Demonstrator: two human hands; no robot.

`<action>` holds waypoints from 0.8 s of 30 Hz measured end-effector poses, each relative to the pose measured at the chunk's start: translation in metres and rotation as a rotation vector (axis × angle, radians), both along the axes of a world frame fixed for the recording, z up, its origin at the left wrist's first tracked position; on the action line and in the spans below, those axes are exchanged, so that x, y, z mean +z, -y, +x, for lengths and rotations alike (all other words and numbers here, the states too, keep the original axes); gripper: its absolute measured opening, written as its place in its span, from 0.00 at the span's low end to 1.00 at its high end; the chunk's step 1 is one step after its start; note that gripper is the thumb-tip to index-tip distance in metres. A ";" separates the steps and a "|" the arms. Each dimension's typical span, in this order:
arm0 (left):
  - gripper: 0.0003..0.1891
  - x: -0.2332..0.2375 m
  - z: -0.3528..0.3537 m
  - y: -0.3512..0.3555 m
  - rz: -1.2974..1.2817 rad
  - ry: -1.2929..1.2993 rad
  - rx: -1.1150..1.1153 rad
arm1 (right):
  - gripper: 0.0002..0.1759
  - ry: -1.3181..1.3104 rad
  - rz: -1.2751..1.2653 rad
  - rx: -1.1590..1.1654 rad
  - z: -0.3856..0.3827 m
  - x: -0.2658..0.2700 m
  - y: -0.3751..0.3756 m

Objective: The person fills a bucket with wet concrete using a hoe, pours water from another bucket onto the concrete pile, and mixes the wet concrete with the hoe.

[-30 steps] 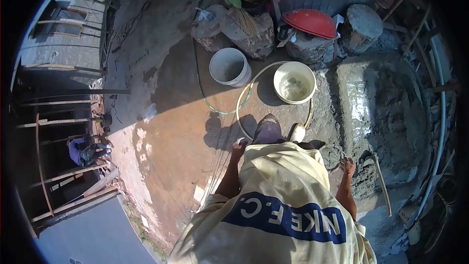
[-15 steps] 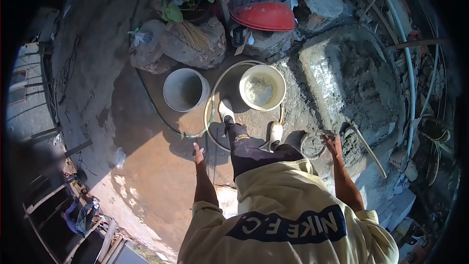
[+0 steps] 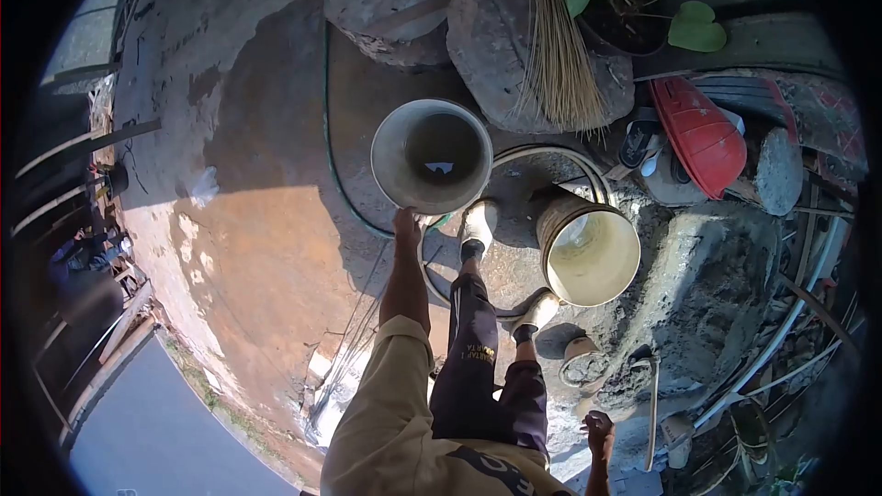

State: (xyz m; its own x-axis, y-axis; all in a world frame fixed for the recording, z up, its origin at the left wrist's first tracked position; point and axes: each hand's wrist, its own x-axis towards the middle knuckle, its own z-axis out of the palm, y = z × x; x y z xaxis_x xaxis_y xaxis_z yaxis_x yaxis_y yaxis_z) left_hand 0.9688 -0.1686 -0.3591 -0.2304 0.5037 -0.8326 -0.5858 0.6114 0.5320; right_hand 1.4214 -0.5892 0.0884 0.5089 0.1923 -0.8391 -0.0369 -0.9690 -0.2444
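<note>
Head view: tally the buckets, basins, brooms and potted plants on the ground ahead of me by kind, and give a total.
Buckets: 2, the grey bucket at the left hand and the cream bucket
Red basin: 1
Straw broom: 1
Potted plant: 1
Total: 5

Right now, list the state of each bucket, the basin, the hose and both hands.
Grey bucket: upright, little water inside.
Cream bucket: upright, contents unclear.
Red basin: turned over.
Hose: looped on the ground.
Left hand: at grey bucket's rim, grip unclear.
Right hand: open, empty.
</note>
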 end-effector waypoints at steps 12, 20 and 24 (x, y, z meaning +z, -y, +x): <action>0.17 0.011 -0.027 -0.031 0.435 -0.479 -0.437 | 0.13 0.051 0.157 -0.228 -0.018 -0.017 -0.025; 0.33 0.219 -0.054 -0.069 0.601 -0.772 -1.364 | 0.07 0.234 0.338 -0.312 -0.079 0.004 0.046; 0.33 0.308 -0.071 -0.069 0.796 -0.799 -1.557 | 0.19 0.264 0.227 -0.410 -0.108 0.001 0.090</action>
State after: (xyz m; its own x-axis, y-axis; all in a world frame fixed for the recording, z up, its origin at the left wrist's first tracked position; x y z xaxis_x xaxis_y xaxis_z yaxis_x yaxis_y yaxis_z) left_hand 0.8978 -0.0999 -0.0508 0.5763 0.7656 -0.2858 0.6408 -0.2063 0.7395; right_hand 1.3132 -0.6787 0.0899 0.7682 0.0953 -0.6331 -0.3102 -0.8096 -0.4982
